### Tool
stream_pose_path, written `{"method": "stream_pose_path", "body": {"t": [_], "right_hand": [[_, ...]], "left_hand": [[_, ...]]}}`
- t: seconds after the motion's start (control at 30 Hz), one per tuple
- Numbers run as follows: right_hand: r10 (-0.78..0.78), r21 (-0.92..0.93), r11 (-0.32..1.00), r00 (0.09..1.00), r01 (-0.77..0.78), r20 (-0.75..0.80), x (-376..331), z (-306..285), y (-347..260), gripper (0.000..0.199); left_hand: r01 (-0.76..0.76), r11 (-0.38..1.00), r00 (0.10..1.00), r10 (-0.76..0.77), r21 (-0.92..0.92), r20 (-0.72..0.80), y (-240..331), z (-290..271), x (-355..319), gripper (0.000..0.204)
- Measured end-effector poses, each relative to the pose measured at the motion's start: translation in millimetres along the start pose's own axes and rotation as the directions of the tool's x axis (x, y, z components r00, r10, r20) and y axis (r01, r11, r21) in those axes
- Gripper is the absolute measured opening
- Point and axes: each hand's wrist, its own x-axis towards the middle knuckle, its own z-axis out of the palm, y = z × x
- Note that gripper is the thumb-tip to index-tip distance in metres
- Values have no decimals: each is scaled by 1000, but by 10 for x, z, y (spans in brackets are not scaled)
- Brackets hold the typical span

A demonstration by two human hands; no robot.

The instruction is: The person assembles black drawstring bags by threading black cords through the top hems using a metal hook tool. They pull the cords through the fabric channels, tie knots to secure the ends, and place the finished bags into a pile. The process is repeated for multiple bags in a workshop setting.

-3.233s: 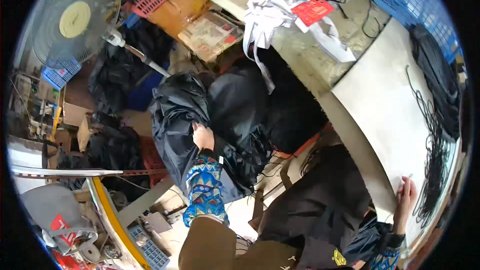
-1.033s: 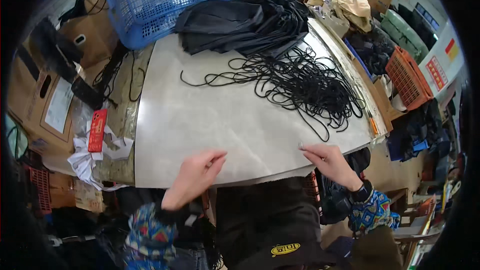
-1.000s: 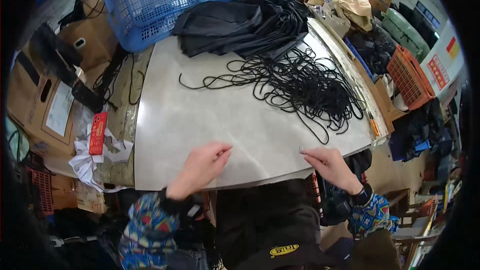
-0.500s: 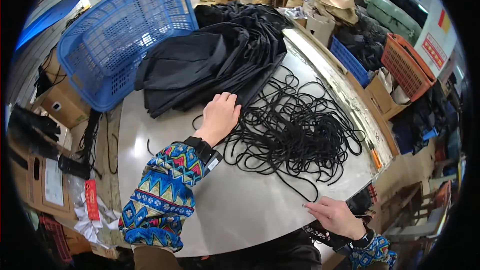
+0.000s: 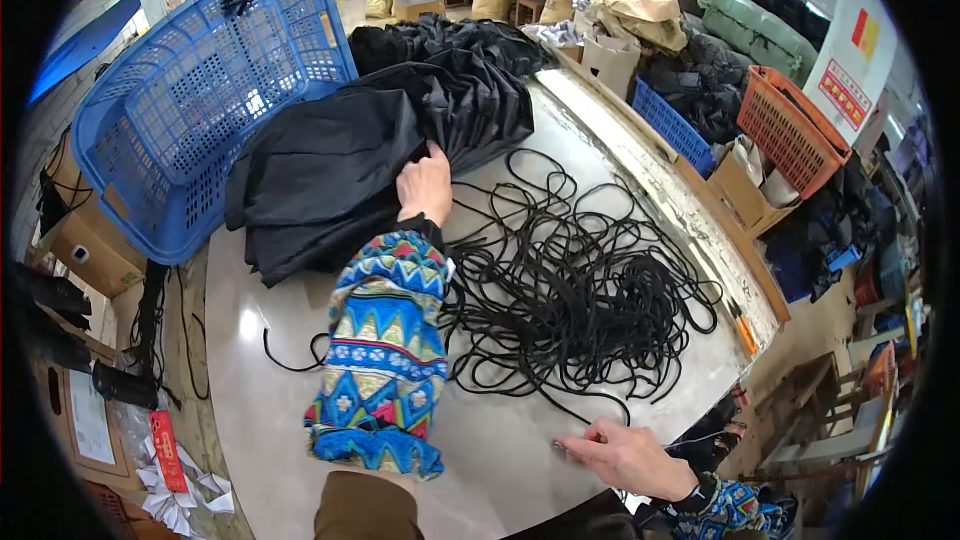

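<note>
Two hands are at work over the pale table (image 5: 300, 410), and I go from the biggest thing down. Largest is the blue basket (image 5: 190, 90), lying on its side just beyond my left hand (image 5: 425, 185) and to its left. Between that basket and the hand lies the pile of black cloth (image 5: 330, 170), and the hand rests on the pile's near edge, fingers curled down into the folds. They look closed over a fold, though the fingertips are hidden in the cloth, so I cannot tell whether it is truly pinched.

To take a piece cleanly, I judge it best to grip one single layer at its edge and lift it clear of the heap, not drag the whole pile.

Just to the right of that hand spreads the tangle of black cord (image 5: 570, 280), touching the cloth's edge; I would keep the lift away from the loops so none snag.

My right hand (image 5: 625, 455) sits at the near table edge, well apart from the left, fingers loosely spread and flat, index tip by a cord end (image 5: 560, 447), holding nothing.
</note>
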Motion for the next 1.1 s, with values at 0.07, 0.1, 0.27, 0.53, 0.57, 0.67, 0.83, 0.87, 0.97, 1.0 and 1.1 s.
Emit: {"method": "stream_pose_path", "body": {"t": [0.07, 0.1, 0.27, 0.53, 0.57, 0.67, 0.83, 0.87, 0.97, 1.0, 1.1], "right_hand": [[-32, -1, 999, 999, 32, -22, 12, 50, 41, 34], [-27, 10, 1000, 1000, 28, -15, 13, -2, -2, 35], [-40, -137, 990, 983, 15, -180, 20, 38, 79, 39], [-10, -356, 922, 912, -150, -410, 94, -144, 502, 34], [-3, -341, 928, 913, -149, -407, 58, -153, 481, 34], [-92, -142, 988, 956, 54, -279, 42, -57, 78, 30], [-275, -3, 961, 956, 277, -101, 84, 165, -258, 28], [-280, -15, 960, 952, 280, -122, 104, 201, -136, 28], [-145, -162, 981, 954, 105, -262, 123, -30, 292, 26], [-115, -172, 983, 944, 64, -308, 123, -102, 333, 25], [-133, -87, 990, 928, 109, -347, -18, -134, 21, 24]], "left_hand": [[-103, 993, 990, 97, 56, 97, -196, -219, -156, 26], [-123, 989, 987, 113, 82, 116, -225, -365, -295, 21], [-181, 959, 975, 146, 218, 168, -255, -821, -1184, 12], [-226, 964, 973, 229, 143, -4, 103, -1666, -2160, 59], [-236, 965, 971, 230, 110, 68, 176, -1749, -2384, 52], [-146, 989, 955, 143, -7, 259, 420, -1880, -3067, 29], [-234, 836, 915, 362, -495, 178, 903, -2078, -3569, 31], [-196, 851, 940, 304, -486, 152, 892, -2163, -3661, 36], [18, 922, 976, 69, -386, 209, 605, -2315, -3937, 43], [-31, 925, 985, 91, -378, 143, 452, -2302, -4016, 42], [137, 914, 979, -67, -382, 190, 327, -2392, -4039, 30]]}}
